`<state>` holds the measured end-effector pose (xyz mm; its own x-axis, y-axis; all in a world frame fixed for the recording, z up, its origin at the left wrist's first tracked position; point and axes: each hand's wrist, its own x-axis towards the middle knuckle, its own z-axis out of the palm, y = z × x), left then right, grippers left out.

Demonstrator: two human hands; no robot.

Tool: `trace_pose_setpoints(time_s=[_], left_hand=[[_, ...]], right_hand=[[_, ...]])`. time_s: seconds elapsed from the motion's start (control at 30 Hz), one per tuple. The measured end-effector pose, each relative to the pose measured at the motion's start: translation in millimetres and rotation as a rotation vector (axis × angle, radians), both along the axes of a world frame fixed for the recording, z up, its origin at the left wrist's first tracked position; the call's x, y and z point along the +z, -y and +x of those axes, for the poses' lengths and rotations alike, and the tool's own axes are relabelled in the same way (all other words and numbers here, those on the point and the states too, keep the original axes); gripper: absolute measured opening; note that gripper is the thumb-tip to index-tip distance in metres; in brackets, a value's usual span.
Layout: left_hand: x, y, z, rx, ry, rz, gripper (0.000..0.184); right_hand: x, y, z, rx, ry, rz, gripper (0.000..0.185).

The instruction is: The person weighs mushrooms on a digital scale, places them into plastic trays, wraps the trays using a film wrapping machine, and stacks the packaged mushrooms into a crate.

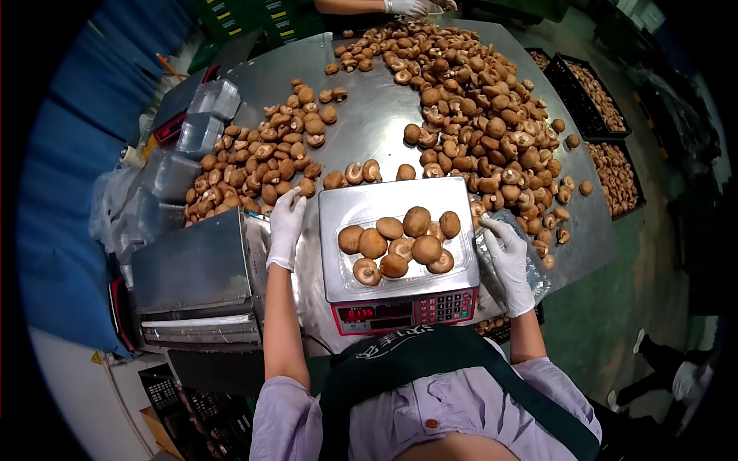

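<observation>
My gloved left hand [286, 227] is at the left of the scale, its fingertips closed on a brown mushroom [306, 187] at the edge of a pile. On the other side, my gloved right hand [509, 261] has thumb and fingers apart, close to mushrooms beside the scale and over clear plastic trays [538, 278]. Between my hands stands a digital scale [338, 286] with lit red digits. A clear plastic tray [350, 288] on its plate carries several mushrooms [416, 221], most with caps up.
A large mushroom heap [492, 107] covers the table's right side; a smaller pile [265, 157] lies left. Stacked clear trays [171, 175] stand at far left behind a metal box-shaped machine [192, 265]. Mushroom-filled crates [592, 92] sit right. Another person's gloved hand [407, 8] is across the table.
</observation>
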<state>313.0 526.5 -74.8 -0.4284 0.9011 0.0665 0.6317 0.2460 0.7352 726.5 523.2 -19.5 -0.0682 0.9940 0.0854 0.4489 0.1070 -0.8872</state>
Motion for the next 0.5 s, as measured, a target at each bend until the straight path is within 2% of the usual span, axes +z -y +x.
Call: trace_pose_setpoints(time_s=[0.13,0.17,0.3,0.37,0.5], left_hand=[[-9,-21,3,-0.053,-0.021,-0.151,0.042],[-13,-27,5,-0.085,-0.031,-0.121,0.041],[-21,-45,7,-0.127,-0.032,-0.07,0.036],[-17,-53,3,-0.118,-0.046,-0.114,0.037],[-9,-66,-3,-0.138,-0.07,-0.134,0.038]], right_hand=[[7,0,-8,0.045,0.062,0.044,0.028],[8,-2,-9,0.113,0.098,0.056,0.032],[12,6,-38,0.218,0.541,0.326,0.051],[15,15,-57,0.246,0.614,0.365,0.054],[2,18,-72,0.222,0.572,0.414,0.052]])
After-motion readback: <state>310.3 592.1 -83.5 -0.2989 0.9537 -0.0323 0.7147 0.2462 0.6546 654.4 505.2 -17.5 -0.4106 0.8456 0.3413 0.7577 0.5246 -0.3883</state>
